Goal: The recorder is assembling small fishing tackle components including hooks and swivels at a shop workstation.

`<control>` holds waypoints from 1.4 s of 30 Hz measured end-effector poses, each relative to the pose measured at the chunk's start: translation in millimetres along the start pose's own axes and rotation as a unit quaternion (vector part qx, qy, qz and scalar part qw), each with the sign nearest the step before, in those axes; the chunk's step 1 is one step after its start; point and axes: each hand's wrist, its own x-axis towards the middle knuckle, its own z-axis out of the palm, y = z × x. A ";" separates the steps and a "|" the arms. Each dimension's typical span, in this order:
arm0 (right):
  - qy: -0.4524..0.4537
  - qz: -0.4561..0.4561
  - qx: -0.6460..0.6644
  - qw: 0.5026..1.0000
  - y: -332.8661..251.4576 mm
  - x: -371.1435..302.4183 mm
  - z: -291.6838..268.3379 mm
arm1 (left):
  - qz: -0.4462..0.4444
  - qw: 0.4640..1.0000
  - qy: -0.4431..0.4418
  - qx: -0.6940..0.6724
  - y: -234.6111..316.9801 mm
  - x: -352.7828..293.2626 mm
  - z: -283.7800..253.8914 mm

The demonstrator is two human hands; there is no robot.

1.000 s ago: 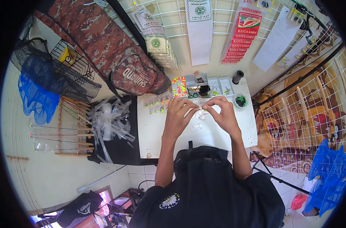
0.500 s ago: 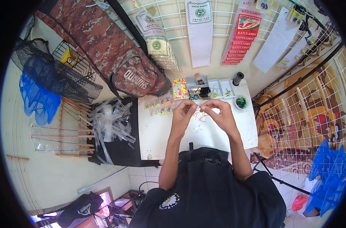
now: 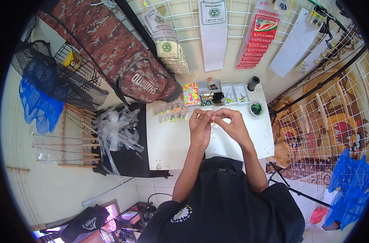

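Note:
My left hand (image 3: 200, 127) and my right hand (image 3: 233, 125) meet above the white table (image 3: 172, 146), fingertips touching. Both are closed in a pinch; whatever lies between the fingertips is too small to make out. A few clear plastic bits show partly behind and below the fingers. Left of my hands lie two rows of small clear packets (image 3: 170, 113) with coloured pieces inside. Beyond the fingers stands a box of bright red, yellow and green beads (image 3: 191, 94). Beside it, a grey compartment tray (image 3: 229, 86) holds dark and thin small parts.
A black cylinder (image 3: 253, 82) and a white cup of green bits (image 3: 257, 108) stand at the table's right. Clear plastic sleeves (image 3: 119, 129) heap on black cloth at left. A camouflage bag (image 3: 107, 52) leans behind; packets hang from the wall grid (image 3: 184, 24).
My hands have come together: the left moved right and its fingertips now meet the right hand's. The right hand shifted slightly left.

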 end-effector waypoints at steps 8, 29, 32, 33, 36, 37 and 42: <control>-0.024 -0.006 -0.021 0.999 -1.8 -1.3 0.4 | 0.005 1.000 -0.012 -0.002 -5.4 0.8 -17.0; -0.006 -0.038 -0.103 0.994 -7.9 -2.1 0.9 | 0.083 0.972 0.064 0.211 4.0 -2.0 -6.7; -0.006 -0.033 -0.098 0.995 -9.9 -1.8 1.3 | 0.088 0.967 0.052 0.235 4.1 -3.7 -11.5; -0.001 -0.039 -0.099 0.994 -9.1 -2.0 1.9 | 0.101 0.965 0.043 0.238 3.2 -3.3 -13.5; -0.002 -0.047 -0.103 0.994 -10.5 -2.5 1.5 | 0.104 0.962 0.051 0.249 3.8 -3.7 -9.1; -0.003 -0.048 -0.099 0.994 -11.7 -3.1 1.8 | 0.123 0.962 0.032 0.243 3.1 -2.7 -11.1; -0.013 -0.047 -0.102 0.994 -13.6 -3.6 2.0 | 0.131 0.969 0.013 0.210 2.6 -1.9 -12.4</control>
